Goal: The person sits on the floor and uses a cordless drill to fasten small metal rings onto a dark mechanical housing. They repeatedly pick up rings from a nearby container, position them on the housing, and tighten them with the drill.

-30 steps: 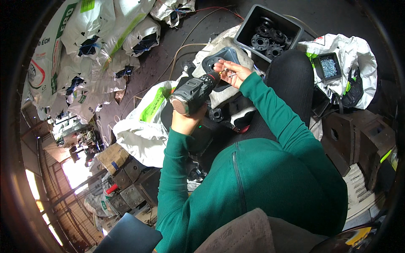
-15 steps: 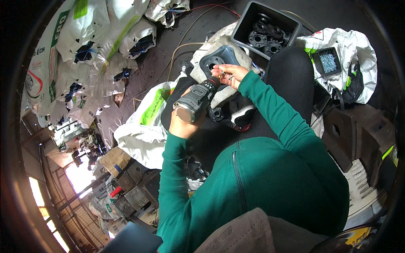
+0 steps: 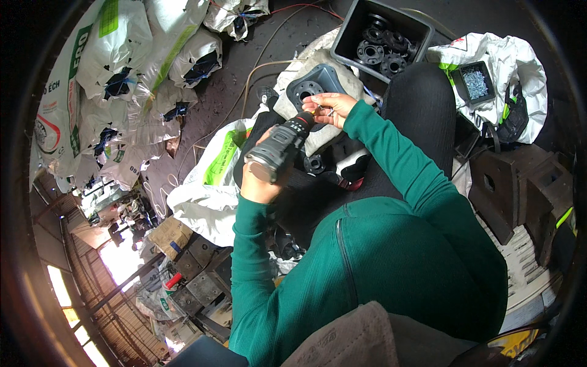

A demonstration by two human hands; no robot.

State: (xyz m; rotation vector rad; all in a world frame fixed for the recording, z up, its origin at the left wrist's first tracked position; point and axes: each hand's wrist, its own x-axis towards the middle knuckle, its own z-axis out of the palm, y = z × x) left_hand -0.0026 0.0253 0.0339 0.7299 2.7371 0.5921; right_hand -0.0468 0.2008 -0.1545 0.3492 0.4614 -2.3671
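Note:
My left hand (image 3: pixel 258 186) is closed round the handle of a grey cordless drill (image 3: pixel 276 150), whose chuck points up and away from me. At the drill's tip, my right hand (image 3: pixel 333 109) has its fingers pinched together, with a few small metal screws (image 3: pixel 331 112) showing among them. Just beyond these fingers a dark grey plastic housing (image 3: pixel 330 78) lies on a pale, dusty pad. A round black flange with holes (image 3: pixel 304 92) sits inside it. The exact contact between the drill bit and the screw is too small to make out.
A grey bin (image 3: pixel 342 46) with several black flanges stands beyond the housing. At the right, a small black box of screws (image 3: pixel 476 84) rests on a white sack (image 3: pixel 529 67). Stuffed white sacks (image 3: pixel 116 67) fill the far left; a cable (image 3: pixel 249 82) crosses the floor.
The drill's rear has shifted slightly left and its body has turned a little. My right hand stays almost in place, still pinching at the drill's tip.

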